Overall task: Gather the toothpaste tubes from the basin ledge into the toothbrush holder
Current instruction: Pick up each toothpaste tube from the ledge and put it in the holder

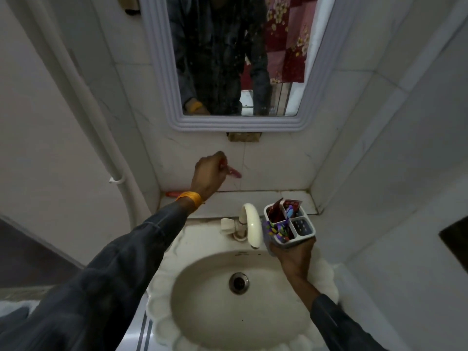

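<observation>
A home bathroom: a white basin (pixel 162 295) with tap (pixel 253 224), tiled walls (pixel 379 122) and a framed mirror (pixel 162 72).

Red tube (pixel 231 171) in left hand (pixel 206 177): motion-blurred, near end buried in the fist, no label readable. Second red tube (pixel 172 194) at the ledge's (pixel 228 201) left back corner: right part hidden behind the left wrist and its orange band (pixel 190 198). Holder (pixel 290 225): base and lower walls covered by right hand (pixel 293 257); contents of the left compartments too small and tangled to count. Basin (pixel 243 300): front rim cut off by bottom edge. Mirror (pixel 235 59): top cut off by the upper edge. Both sleeves run out of the bottom corners.
</observation>
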`<state>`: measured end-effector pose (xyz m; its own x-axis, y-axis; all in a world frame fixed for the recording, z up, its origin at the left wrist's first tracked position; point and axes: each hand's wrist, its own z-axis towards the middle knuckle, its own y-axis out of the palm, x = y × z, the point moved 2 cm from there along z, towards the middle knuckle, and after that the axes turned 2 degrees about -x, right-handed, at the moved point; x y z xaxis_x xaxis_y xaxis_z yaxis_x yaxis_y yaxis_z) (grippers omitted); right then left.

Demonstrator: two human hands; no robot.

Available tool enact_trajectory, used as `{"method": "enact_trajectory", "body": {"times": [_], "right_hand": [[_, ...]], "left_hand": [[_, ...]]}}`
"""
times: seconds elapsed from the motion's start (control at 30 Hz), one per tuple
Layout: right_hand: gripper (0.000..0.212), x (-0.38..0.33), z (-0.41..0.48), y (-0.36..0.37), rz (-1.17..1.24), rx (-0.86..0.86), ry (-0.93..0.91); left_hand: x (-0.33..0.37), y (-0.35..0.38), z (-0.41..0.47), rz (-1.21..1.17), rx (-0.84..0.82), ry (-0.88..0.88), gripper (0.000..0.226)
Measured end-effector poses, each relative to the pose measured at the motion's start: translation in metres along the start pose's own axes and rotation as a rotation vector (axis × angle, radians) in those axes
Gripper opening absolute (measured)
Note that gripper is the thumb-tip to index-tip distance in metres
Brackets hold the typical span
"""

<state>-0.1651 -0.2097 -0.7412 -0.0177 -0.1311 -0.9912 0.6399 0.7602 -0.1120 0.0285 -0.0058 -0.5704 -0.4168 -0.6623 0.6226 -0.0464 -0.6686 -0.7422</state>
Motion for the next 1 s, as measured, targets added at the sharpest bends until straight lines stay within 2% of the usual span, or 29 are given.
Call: {"method": "enact_trajectory", "body": {"times": [0.1, 0.23, 0.37, 0.53, 0.77, 0.9, 1.0], "right_hand": [[0.11, 0.005, 0.0, 0.016, 0.019, -0.034, 0.026], [0.107, 0.007, -0.002, 0.033, 0.021, -0.054, 0.018], [0.118, 0.012, -0.004, 0.034, -0.008, -0.042, 0.033], [0.122, 0.01, -0.002, 0.032, -0.153, 0.022, -0.025], [0.127, 0.016, 0.0, 0.031, -0.138, -0.045, 0.037], [0.122, 0.008, -0.002, 0.03, -0.095, -0.025, 0.03], [0.112, 0.012, 0.003, 0.03, -0.059, -0.012, 0.023]], "left_hand": [[0.032, -0.012, 0.005, -0.092, 0.06, 0.098, 0.012], [0.075, -0.002, -0.002, -0.139, -0.173, 0.209, 0.016], [0.099, 0.035, -0.014, 0.018, -0.285, 0.3, 0.016], [0.109, 0.089, -0.024, 0.235, -0.375, 0.307, 0.014], [0.1, 0.116, -0.023, 0.376, -0.38, 0.319, 0.015], [0.086, 0.105, -0.015, 0.255, -0.325, 0.263, 0.013], [0.058, 0.079, 0.0, 0.113, -0.244, 0.137, 0.015]]}}
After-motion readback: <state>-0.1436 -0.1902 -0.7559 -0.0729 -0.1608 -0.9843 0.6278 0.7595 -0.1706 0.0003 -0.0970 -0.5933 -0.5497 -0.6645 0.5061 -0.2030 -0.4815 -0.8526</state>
